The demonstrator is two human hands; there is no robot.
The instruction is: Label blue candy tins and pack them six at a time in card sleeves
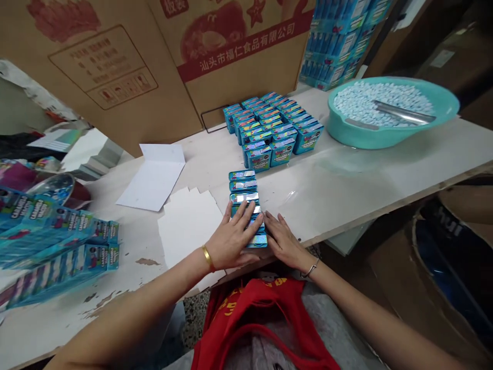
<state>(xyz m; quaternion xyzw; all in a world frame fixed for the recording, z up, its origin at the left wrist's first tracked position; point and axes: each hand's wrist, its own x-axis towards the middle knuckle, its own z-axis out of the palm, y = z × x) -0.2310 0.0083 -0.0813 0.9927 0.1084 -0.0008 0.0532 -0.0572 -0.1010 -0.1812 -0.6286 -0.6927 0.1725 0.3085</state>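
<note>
A row of small blue candy boxes runs along the white table towards me. My left hand lies across the near boxes, fingers stretched over their tops. Beside the row's right side rests my right hand, its fingers extended and its tips near the boxes. Parts of several boxes are hidden under the left hand. Stacked white sheets of card lie just left of the row. Behind it stands a block of upright blue candy boxes with shiny tops.
A turquoise basin of pale blue candies, with a metal scoop in it, stands at the right. Large cartons form a wall at the back. More packed boxes fill the left side. A folded white card lies left of centre.
</note>
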